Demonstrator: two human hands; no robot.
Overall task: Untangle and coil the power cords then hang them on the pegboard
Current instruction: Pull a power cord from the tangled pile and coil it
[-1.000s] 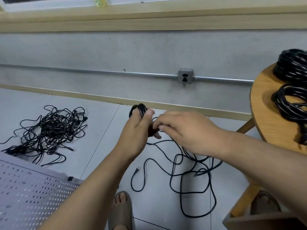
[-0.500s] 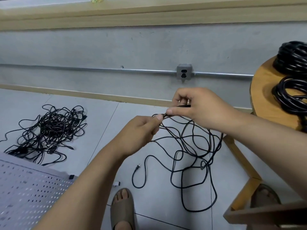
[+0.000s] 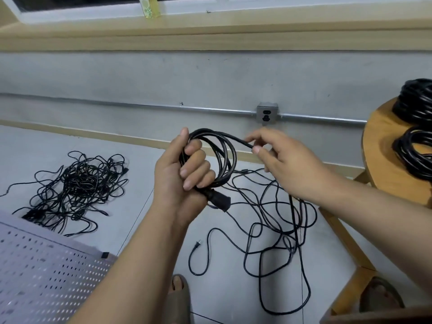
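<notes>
My left hand [image 3: 184, 174] grips a small coil of black power cord [image 3: 222, 157], its chunky connector [image 3: 221, 199] sticking out below my fist. My right hand [image 3: 280, 160] pinches the same cord between thumb and forefinger just right of the coil's top. The rest of that cord trails down in loose loops on the floor [image 3: 275, 232], ending in a plug [image 3: 197, 244]. A tangled heap of black cords [image 3: 74, 190] lies on the floor at the left. The white pegboard [image 3: 44, 277] lies flat at the lower left.
A round wooden table [image 3: 383, 164] at the right carries two coiled black cords [image 3: 416, 150]. A wall socket [image 3: 267, 112] on a metal conduit sits on the grey wall behind. My sandalled foot [image 3: 178, 298] stands below the hands; another sandal [image 3: 381, 298] lies under the table.
The cord was stretched between both hands half a second ago; now my left hand has turned palm-up with several loops gathered in it, and my right hand feeds cord beside the coil.
</notes>
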